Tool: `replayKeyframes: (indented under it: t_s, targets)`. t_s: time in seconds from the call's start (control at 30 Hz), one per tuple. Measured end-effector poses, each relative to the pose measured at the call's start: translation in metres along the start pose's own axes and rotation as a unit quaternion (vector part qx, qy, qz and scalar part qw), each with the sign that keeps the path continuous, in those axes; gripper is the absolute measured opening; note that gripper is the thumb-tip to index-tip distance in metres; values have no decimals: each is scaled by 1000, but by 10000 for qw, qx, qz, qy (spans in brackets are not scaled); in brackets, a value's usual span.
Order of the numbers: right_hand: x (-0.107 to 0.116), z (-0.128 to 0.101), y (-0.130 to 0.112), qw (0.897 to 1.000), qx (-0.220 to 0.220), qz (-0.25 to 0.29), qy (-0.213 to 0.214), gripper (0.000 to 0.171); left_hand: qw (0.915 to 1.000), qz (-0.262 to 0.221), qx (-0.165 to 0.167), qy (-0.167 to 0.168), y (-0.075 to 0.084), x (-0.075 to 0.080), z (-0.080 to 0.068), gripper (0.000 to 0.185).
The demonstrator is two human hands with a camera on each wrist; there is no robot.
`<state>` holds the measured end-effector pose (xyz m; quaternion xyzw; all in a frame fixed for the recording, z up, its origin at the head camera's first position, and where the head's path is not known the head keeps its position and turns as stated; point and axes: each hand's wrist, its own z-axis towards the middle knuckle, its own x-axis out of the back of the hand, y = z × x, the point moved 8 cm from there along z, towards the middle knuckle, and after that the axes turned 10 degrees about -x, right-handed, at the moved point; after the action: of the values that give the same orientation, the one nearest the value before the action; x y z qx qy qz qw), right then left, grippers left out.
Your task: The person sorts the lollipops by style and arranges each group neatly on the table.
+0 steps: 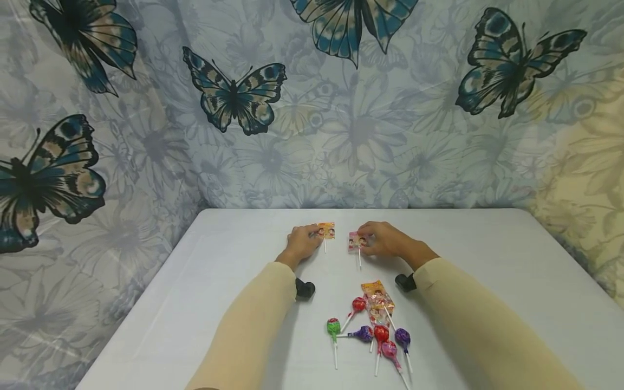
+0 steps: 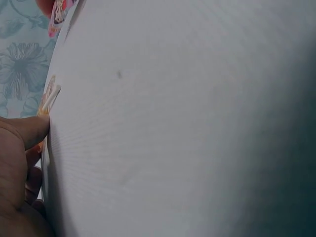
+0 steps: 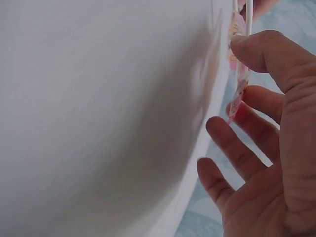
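Toward the far side of the white table (image 1: 234, 303), my left hand (image 1: 301, 242) pinches a flat lollipop in an orange wrapper (image 1: 329, 229) by its left edge, white stick pointing down toward me. In the left wrist view the thumb (image 2: 37, 129) presses on that wrapper. My right hand (image 1: 388, 239) holds a flat lollipop in a pink wrapper (image 1: 353, 241) by its right side, a small gap from the orange one. The right wrist view shows thumb and forefinger on the pink wrapper (image 3: 240, 94), the other fingers (image 3: 232, 148) spread apart.
Nearer me lies a loose group: flat orange-wrapped lollipops (image 1: 375, 292), round red ones (image 1: 358, 304), a green one (image 1: 333, 326), purple ones (image 1: 402, 337) and a pink one (image 1: 389, 349). A butterfly-printed cloth (image 1: 361, 124) hangs behind the table's far edge.
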<state>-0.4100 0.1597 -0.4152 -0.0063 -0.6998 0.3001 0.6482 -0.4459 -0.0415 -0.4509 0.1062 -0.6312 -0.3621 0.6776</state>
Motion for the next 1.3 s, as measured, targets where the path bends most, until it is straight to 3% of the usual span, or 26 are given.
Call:
replayKeyframes:
  t_s: [0.57, 1.0, 1.3]
  targets:
    - [-9, 26, 1, 9979, -301, -318, -476, 49, 10000, 12, 50, 32, 0, 1, -3, 41]
    - [-13, 29, 4, 9953, -159, -752, -590, 47, 10000, -5, 18, 60, 4, 0, -3, 42]
    - [-15, 31, 2, 9947, -419, -771, -538, 29, 10000, 2, -9, 60, 1, -1, -1, 42]
